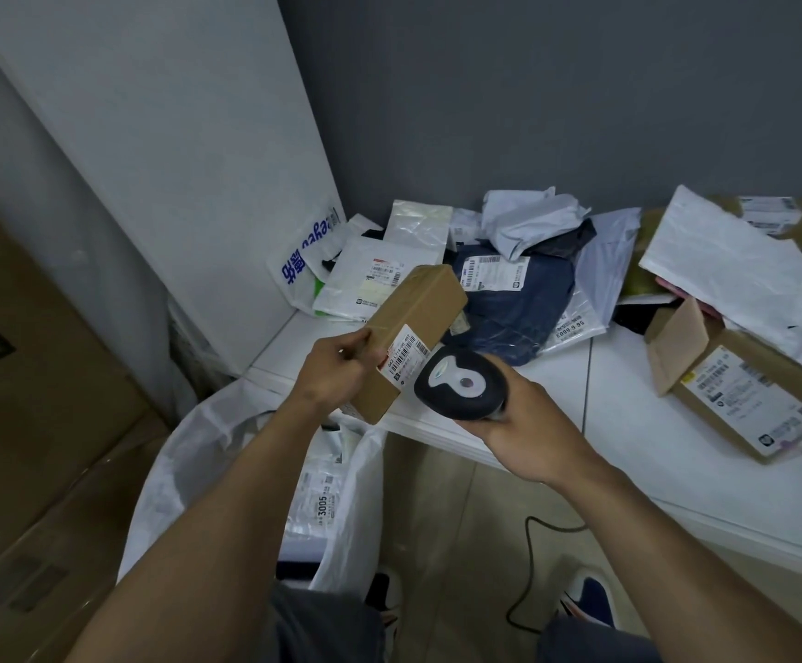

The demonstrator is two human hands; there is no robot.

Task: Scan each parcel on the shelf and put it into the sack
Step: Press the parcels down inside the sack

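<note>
Grey wall and a white shelf (624, 404) fill the upper half, with unscanned parcels heaped from 12 to 3 o'clock. Near the centre the left hand (336, 375) grips the cardboard box (418, 318) at its near end, thumb on top and fingers curled round the side. Its white label (403, 358) faces the scanner (461, 382). The right hand (537, 423) is wrapped round the scanner's handle; the trigger finger is hidden. The sack (174, 471) gapes at 7 o'clock, below the box, with labelled packets already inside.

Likely trouble: the scanner head sits just beside the label, perhaps too near to read. The label seems to fold over the box's edge, which could break the barcode. Clear tape along the box looks glossy, so glare or a slipping grip is possible, as the box is held by one end only. A dark cable (528, 571) loops on the floor at 5 o'clock near the feet and could snag.

The box is stiff, oblong and sharp-cornered. The scanner head is rounded, matt black with a pale window. The sack is thin, crumpled white plastic weave. A navy poly bag (518, 318) at 1 o'clock lies soft and creased.
</note>
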